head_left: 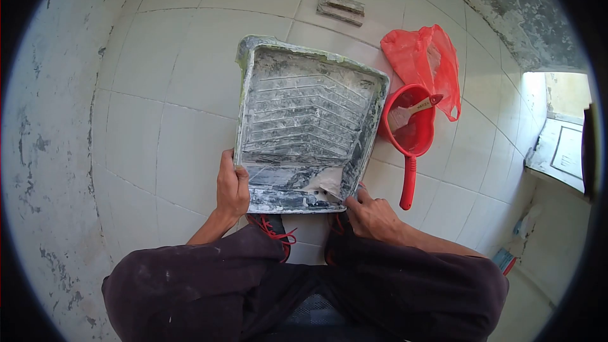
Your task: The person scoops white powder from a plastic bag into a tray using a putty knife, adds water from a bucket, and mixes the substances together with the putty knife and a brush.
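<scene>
A paint tray (pixel 303 111) with a ribbed slope, crusted with grey and white residue, is tilted in front of my shoes. My left hand (pixel 233 187) grips its left rim near the lower corner, thumb on top. My right hand (pixel 372 215) is closed at the lower right corner; what its fingers hold is hidden. Just inside that corner, a pale flat piece smeared with white paste (pixel 326 180) lies in the tray's well, its end reaching my right fingertips.
A red long-handled dipper (pixel 410 180) stands to the right with a paintbrush (pixel 415 111) in it. Behind it lies a red plastic bag (pixel 423 57). A plastering float (pixel 341 9) rests on the tiled floor (pixel 190 63). Stained walls (pixel 47 120) border both sides.
</scene>
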The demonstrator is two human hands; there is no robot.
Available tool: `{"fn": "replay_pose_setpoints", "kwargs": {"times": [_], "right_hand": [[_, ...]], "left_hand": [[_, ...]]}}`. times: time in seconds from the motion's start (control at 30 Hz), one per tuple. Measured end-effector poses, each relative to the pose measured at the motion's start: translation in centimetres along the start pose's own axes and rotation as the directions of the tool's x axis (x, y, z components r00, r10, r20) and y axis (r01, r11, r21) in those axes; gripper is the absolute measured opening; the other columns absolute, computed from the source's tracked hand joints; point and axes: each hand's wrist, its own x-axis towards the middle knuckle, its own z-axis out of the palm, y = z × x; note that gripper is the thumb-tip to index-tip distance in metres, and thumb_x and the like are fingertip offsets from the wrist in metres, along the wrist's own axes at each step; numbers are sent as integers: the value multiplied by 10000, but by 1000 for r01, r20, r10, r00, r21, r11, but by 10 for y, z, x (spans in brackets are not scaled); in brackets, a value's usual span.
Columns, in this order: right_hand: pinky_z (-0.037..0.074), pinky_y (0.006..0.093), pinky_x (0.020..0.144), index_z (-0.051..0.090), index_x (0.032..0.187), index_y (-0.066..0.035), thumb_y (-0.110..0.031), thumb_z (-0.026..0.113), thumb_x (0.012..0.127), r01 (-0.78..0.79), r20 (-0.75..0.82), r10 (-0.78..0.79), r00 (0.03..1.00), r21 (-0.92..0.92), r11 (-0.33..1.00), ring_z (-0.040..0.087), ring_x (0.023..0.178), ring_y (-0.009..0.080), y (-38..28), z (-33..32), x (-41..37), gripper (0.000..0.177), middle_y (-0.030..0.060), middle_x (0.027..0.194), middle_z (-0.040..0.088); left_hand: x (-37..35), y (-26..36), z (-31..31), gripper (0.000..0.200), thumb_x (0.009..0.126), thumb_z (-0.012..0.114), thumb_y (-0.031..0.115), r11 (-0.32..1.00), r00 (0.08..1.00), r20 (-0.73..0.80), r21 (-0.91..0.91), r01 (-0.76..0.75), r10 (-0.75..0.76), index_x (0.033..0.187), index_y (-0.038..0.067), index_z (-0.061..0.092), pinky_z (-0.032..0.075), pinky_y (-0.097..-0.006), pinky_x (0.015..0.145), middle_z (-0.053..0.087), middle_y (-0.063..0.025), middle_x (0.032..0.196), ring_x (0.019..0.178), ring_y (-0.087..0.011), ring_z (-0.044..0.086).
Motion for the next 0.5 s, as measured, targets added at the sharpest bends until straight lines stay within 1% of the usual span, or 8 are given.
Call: {"fn": "replay_pose_setpoints", "kwargs": {"times": [0.07, 0.1, 0.17, 0.2, 0.27, 0.3, 0.37, 0.5], "right_hand": [[578, 530, 586, 581, 1124, 27, -116, 650, 864, 104, 72, -100, 992, -56, 993, 677, 658, 444, -6, -1, -2, 304, 268, 1013, 589], [578, 530, 586, 581, 1124, 27, -116, 650, 864, 102, 71, -98, 993, -55, 993, 677, 658, 444, -8, -2, -2, 304, 268, 1013, 589], [583, 521, 588, 585, 1148, 35, -119, 653, 850, 137, 133, -127, 983, -73, 988, 676, 645, 434, -9, -5, -2, 343, 259, 1014, 585], [583, 521, 588, 585, 1148, 35, -119, 653, 850, 136, 129, -126, 984, -74, 988, 676, 645, 434, -9, -8, -2, 343, 259, 1014, 585], [578, 510, 572, 619, 1110, 31, -110, 662, 839, 154, 58, -150, 987, -56, 987, 673, 626, 421, -10, -13, -3, 309, 237, 986, 586], [578, 510, 572, 619, 1110, 31, -110, 662, 839, 155, 60, -152, 987, -56, 986, 673, 626, 421, -9, -15, -4, 309, 237, 986, 586], [569, 503, 551, 652, 1044, 21, -101, 673, 823, 114, -71, -117, 991, -43, 993, 671, 613, 407, -7, -19, -3, 253, 220, 958, 584], [562, 501, 533, 664, 982, 12, -94, 682, 812, 90, -153, -97, 983, -53, 995, 667, 597, 397, -6, -33, 4, 201, 221, 948, 587]], "left_hand": [[0, 1, -1, 342, 1032, 438, 117, 999, 999, 12, 5, 46, -46, 1322, -60, 476, 478, -413, 807, 599, -241, 988, 828, -333, 582], [0, 0, 0, 342, 1032, 438, 117, 999, 999, 14, 5, 45, -45, 1322, -60, 476, 478, -413, 807, 599, -241, 988, 828, -333, 582], [3, -1, 3, 346, 1032, 443, 117, 998, 998, -32, -21, -63, 62, 1327, -60, 475, 478, -412, 803, 596, -228, 974, 820, -329, 579], [3, 0, 2, 346, 1032, 443, 117, 998, 997, -31, -20, -67, 66, 1327, -60, 475, 478, -412, 803, 596, -228, 974, 820, -329, 579], [0, 3, -1, 352, 1044, 441, 137, 999, 999, 15, -13, 38, -38, 1336, -58, 469, 479, -414, 811, 601, -231, 990, 832, -330, 582], [0, 4, -1, 352, 1044, 441, 137, 999, 999, 14, -13, 40, -40, 1336, -58, 469, 479, -414, 811, 601, -231, 990, 832, -330, 582], [0, 4, 0, 351, 1050, 436, 145, 999, 999, 15, -34, 40, -39, 1335, -58, 466, 481, -419, 825, 604, -239, 1004, 853, -340, 592], [0, -1, 0, 344, 1048, 432, 136, 999, 1000, 11, -16, 29, -28, 1329, -58, 468, 481, -428, 836, 608, -253, 1024, 874, -356, 602]]}}
